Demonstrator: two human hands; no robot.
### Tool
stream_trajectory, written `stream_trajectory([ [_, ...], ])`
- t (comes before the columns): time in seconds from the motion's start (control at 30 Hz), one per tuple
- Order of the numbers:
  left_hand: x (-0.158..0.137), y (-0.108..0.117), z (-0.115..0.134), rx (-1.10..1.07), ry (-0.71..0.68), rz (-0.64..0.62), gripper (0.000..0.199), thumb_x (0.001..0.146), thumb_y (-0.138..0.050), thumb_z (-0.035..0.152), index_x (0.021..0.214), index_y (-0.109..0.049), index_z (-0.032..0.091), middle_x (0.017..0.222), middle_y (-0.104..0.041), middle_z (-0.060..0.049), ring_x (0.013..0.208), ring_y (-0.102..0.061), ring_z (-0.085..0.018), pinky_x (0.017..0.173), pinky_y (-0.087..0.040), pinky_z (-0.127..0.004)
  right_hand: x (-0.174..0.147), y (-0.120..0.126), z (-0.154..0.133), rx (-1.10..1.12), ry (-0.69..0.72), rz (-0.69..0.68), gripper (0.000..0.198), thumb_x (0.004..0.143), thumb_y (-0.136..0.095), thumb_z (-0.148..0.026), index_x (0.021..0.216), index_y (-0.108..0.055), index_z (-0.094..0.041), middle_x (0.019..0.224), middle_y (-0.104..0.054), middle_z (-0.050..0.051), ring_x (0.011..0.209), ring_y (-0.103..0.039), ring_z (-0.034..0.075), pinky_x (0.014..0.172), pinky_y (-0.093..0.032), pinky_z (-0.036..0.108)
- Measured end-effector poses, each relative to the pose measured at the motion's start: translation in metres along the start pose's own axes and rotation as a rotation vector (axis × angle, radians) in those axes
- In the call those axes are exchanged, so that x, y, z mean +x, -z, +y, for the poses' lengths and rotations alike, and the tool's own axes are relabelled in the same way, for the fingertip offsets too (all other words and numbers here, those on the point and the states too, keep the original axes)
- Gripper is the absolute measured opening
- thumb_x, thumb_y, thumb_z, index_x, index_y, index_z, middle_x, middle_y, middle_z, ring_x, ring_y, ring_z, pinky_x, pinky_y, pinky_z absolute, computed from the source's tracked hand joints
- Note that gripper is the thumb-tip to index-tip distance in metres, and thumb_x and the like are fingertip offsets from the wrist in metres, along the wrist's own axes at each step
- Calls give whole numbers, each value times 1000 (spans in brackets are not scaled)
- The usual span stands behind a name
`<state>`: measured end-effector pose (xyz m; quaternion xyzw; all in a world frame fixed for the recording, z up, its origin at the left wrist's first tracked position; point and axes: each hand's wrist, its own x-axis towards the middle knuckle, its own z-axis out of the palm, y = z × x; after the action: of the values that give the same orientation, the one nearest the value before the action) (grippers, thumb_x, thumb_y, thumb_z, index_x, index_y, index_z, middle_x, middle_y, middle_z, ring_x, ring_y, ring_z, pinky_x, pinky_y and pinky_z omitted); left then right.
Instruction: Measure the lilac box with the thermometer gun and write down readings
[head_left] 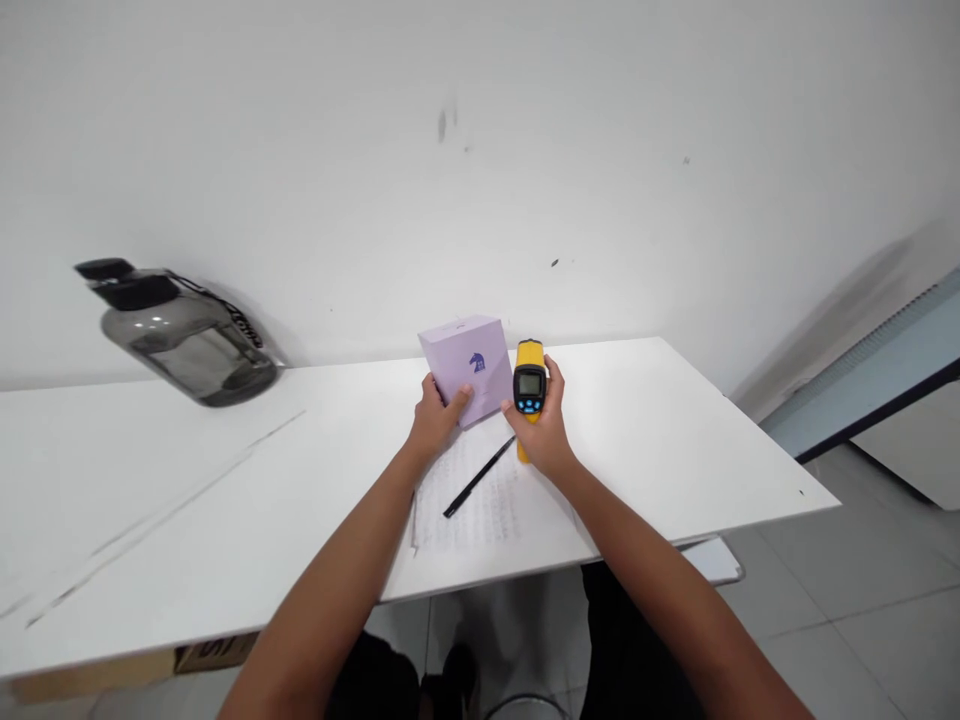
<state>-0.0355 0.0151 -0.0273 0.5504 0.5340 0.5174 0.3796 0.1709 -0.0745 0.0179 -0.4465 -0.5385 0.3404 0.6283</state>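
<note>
My left hand (437,418) grips a light purple box (469,375) by its lower left part, thumb on the front face. A dark blue horse-head mark is printed on that face, and the box leans slightly. Beside it, my right hand (547,425) is closed around a yellow and black infrared thermometer (530,378). Its small grey screen and blue buttons face me. Below both hands a black pen (478,478) lies slanted across a sheet of paper (487,520) covered in faint writing.
A transparent grey water bottle (195,340) with a black cap stands at the back left, near the wall. The white table (667,470) ends at a slanted right edge. Beyond it is a pale blue-grey panel (870,370). A cardboard box (97,675) is partly visible under the table.
</note>
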Motion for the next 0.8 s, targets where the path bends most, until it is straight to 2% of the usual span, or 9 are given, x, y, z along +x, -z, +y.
stream_trajectory([
  [0.1,0,0,0,3,13,-8,88,82,-95,75,145,-58,28,141,-79,-18,140,-76,-39,120,-60,-56,1,1,0,2,-5,21,115,91,-86,-54,185,-25,-31,123,-64,8,111,-72,29,107,-66,51],
  [0.27,-1,-1,2,9,18,-6,88,82,-94,77,145,-58,26,145,-78,-19,142,-75,-40,122,-59,-57,1,2,0,23,8,18,106,93,-86,-42,181,-27,-30,126,-68,9,110,-73,29,106,-68,51],
  [0.57,0,0,1,22,13,-5,95,82,-93,81,149,-56,25,152,-75,-22,148,-72,-42,125,-57,-59,4,1,2,5,-6,4,103,93,-85,-40,179,-30,-29,119,-67,6,106,-73,27,105,-68,49],
  [0.8,0,0,3,60,28,-36,97,84,-88,82,153,-51,25,153,-75,-24,150,-70,-45,127,-55,-63,6,1,5,11,59,17,96,95,-82,-39,176,-31,-29,116,-67,5,101,-72,26,100,-68,48],
])
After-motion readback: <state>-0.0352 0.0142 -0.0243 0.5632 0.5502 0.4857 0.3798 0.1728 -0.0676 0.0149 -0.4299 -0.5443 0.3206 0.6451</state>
